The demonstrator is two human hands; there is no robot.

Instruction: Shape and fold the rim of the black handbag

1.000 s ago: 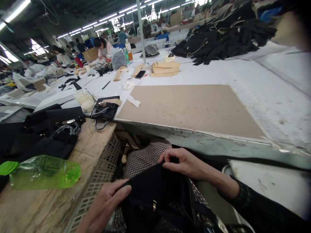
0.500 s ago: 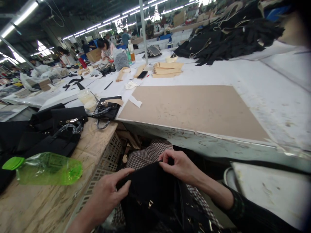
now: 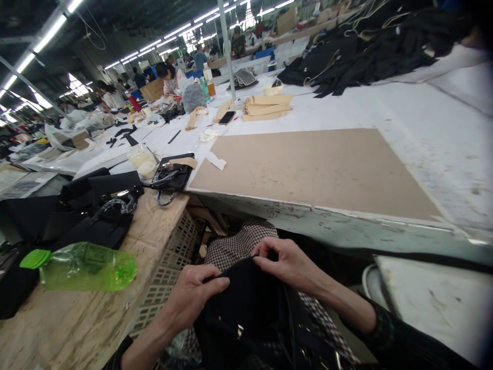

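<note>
A black bag (image 3: 246, 308) with small gold metal parts lies on my lap, over checkered cloth (image 3: 242, 239). My left hand (image 3: 196, 293) pinches the bag's upper edge at its left side, thumb on top. Further right along that same edge, my right hand (image 3: 283, 259) grips the fabric between thumb and curled fingers. The bag's lower part is dark, and its details are hard to make out.
On the wooden bench at left lie a green bottle (image 3: 88, 267) and black bags (image 3: 96, 210). A small black handbag (image 3: 173, 172) sits beside a brown board (image 3: 308, 169) on the white table. A white-topped stool (image 3: 435, 298) stands at right. People work far back.
My left hand has moved right and slightly up along the bag's edge, closer to my right hand. My right hand keeps its hold. The view has shifted slightly.
</note>
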